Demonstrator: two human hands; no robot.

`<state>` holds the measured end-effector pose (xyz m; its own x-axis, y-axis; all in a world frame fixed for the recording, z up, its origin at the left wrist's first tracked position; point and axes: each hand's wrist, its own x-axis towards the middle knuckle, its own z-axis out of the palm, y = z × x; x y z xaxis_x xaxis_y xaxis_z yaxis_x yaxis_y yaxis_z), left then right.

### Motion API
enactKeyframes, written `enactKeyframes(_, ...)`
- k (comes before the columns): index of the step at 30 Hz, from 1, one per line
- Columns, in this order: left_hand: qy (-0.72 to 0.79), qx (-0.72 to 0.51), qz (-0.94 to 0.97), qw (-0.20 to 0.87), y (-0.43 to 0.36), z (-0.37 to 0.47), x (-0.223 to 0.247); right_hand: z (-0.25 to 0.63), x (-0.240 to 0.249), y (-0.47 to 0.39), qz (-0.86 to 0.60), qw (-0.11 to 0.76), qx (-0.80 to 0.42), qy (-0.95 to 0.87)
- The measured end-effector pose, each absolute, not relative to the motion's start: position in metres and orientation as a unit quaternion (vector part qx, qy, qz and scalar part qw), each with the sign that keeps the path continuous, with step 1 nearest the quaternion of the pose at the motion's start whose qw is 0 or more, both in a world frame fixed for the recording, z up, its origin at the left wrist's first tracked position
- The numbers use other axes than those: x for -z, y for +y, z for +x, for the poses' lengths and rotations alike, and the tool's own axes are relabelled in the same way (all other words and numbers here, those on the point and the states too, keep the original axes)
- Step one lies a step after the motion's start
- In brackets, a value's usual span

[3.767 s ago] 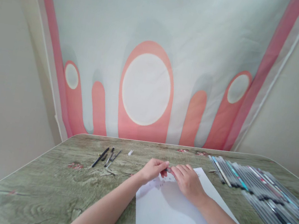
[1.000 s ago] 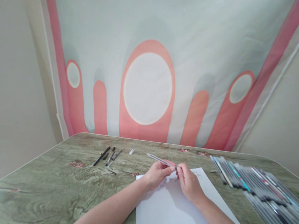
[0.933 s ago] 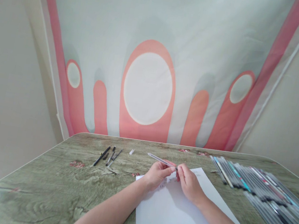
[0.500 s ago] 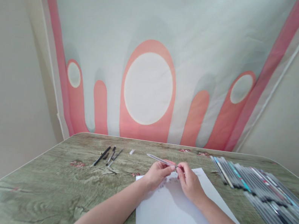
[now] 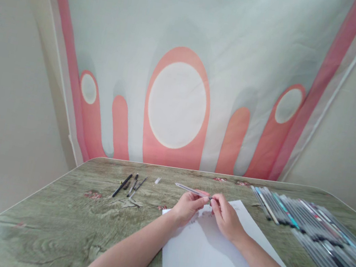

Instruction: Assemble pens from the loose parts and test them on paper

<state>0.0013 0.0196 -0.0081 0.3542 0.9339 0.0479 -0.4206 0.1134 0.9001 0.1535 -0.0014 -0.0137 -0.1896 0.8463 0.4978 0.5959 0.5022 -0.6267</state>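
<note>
Above the far end of a white paper sheet [image 5: 210,266], both hands meet at a slim clear pen [image 5: 185,187]. My left hand [image 5: 186,208] is closed around its barrel, with one end pointing out to the left. My right hand [image 5: 227,219] pinches the small dark end of the same pen between thumb and fingers. What exactly lies between those fingertips is mostly hidden. Some small writing marks [image 5: 193,221] show on the paper beside my left hand.
Several pens, mostly clear with some coloured ones, lie in rows [image 5: 319,225] on the right of the wood-patterned table [image 5: 57,222]. A black pen [image 5: 122,185], several pen parts [image 5: 135,186] and a small clear piece [image 5: 158,180] lie at the left. A patterned cloth stands behind.
Almost nothing differs. The view has shifted very slightly, and both hands keep the same hold on the pen.
</note>
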Motion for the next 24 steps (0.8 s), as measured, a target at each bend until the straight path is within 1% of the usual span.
enactKeyframes(4,0.282,-0.484,0.469,0.683,0.0182,0.0008,0.0062,0.1529,0.0152,-0.0009,-0.470,0.417,-0.176,-0.758)
enactKeyframes(9,0.269,-0.482,0.495,0.671,0.0164,-0.0004,0.0058,0.1504,0.0189,0.0009,-0.451,0.427,-0.298,-0.725)
enactKeyframes(11,0.269,-0.483,0.496,0.670,0.0176,-0.0009,0.0068,0.1497,0.0187,0.0008,-0.450,0.434,-0.315,-0.714)
enactKeyframes(16,0.305,-0.490,0.493,0.651,0.0214,-0.0020,0.0079,0.1505,0.0169,-0.0001,-0.464,0.441,-0.234,-0.732)
enactKeyframes(20,0.305,-0.485,0.496,0.652,0.0195,-0.0017,0.0058,0.1525,0.0186,0.0010,-0.475,0.425,-0.163,-0.753)
enactKeyframes(24,0.304,-0.479,0.502,0.653,0.0170,-0.0016,0.0040,0.1529,0.0187,0.0000,-0.472,0.413,-0.146,-0.765)
